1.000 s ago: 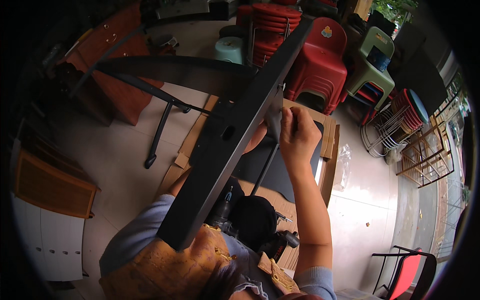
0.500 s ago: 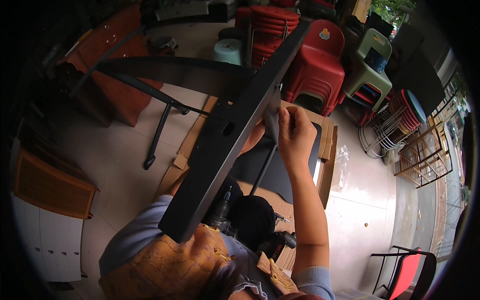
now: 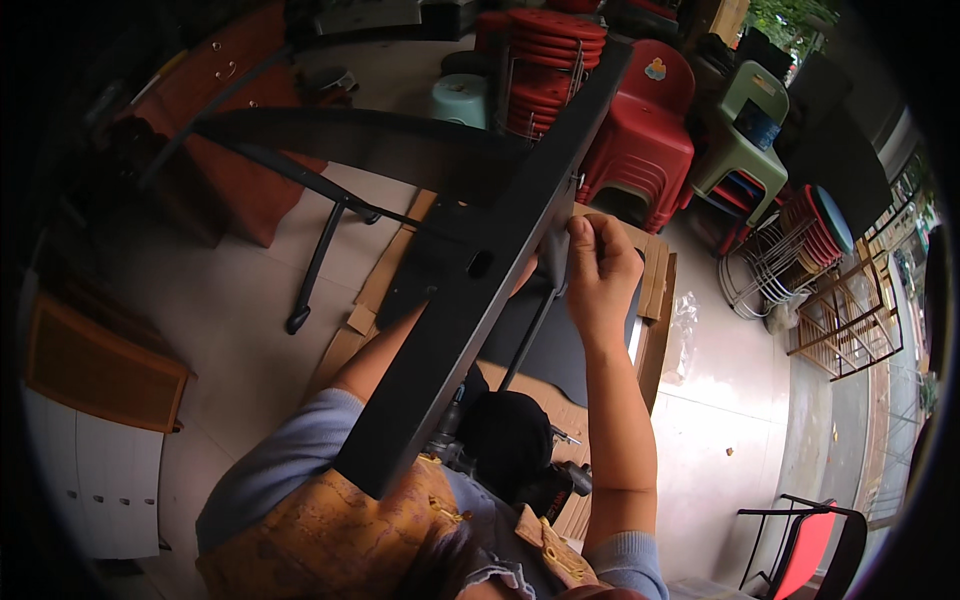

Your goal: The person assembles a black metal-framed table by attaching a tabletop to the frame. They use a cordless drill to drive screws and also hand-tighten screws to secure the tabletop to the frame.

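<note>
A long black metal beam (image 3: 470, 290) slants across the view, its near end by my apron and its far end toward the red chairs. It joins a dark frame with black legs (image 3: 320, 260). On its right side a small shiny bolt (image 3: 578, 181) sticks out. Just below the bolt my right hand (image 3: 605, 265) is closed in a pinch beside the beam; whatever it holds is too small to make out. My left hand (image 3: 526, 274) lies behind the beam, with only a sliver showing and its fingers hidden. Beneath is a black panel (image 3: 575, 345) on cardboard.
A power drill (image 3: 445, 435) and another dark power tool (image 3: 555, 490) lie near my lap. Stacked red chairs (image 3: 640, 140), a green chair (image 3: 750, 140) and stools (image 3: 815, 215) stand beyond. A wooden drawer cabinet (image 3: 230, 130) is at the left. Cardboard (image 3: 655, 290) lies under the panel.
The beam has shifted slightly to the right, and more of my left forearm shows beside it. My right hand has moved a little to the right, still pinched.
</note>
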`<state>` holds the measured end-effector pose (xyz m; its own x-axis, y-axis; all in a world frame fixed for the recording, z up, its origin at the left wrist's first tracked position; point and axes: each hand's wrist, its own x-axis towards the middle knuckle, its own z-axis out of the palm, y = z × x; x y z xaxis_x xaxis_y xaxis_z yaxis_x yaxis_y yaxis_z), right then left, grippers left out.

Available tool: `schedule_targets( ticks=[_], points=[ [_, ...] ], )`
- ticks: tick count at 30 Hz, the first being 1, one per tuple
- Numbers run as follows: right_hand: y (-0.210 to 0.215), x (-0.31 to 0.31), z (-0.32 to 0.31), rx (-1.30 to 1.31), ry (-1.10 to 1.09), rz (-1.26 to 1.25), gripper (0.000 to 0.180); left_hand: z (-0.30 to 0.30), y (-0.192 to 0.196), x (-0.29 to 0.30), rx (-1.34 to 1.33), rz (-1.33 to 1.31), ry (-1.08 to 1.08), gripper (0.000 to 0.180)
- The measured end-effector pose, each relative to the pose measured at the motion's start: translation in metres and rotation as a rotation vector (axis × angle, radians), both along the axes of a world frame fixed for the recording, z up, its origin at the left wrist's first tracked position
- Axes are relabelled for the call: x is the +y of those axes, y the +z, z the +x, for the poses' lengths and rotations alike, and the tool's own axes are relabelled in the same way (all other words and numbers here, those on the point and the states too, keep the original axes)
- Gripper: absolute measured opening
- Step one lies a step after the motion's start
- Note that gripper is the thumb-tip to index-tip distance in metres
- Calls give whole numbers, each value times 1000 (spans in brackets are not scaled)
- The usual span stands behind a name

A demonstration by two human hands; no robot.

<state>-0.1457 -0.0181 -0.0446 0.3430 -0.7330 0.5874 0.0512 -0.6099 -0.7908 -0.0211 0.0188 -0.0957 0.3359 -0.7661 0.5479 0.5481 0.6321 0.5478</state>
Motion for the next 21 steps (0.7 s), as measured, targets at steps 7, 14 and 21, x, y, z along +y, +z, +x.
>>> schedule_targets(
  ticks=[7,14,21],
  points=[
    [3,2,1,69,-47,-61,24,5,-2,5,17,40,-27,35],
    [6,2,-10,187,-69,-114,23,3,6,6,-21,3,-11,37],
    [-10,1,-13,-68,93,-65,13,0,1,3,-1,25,12,39]
  ],
)
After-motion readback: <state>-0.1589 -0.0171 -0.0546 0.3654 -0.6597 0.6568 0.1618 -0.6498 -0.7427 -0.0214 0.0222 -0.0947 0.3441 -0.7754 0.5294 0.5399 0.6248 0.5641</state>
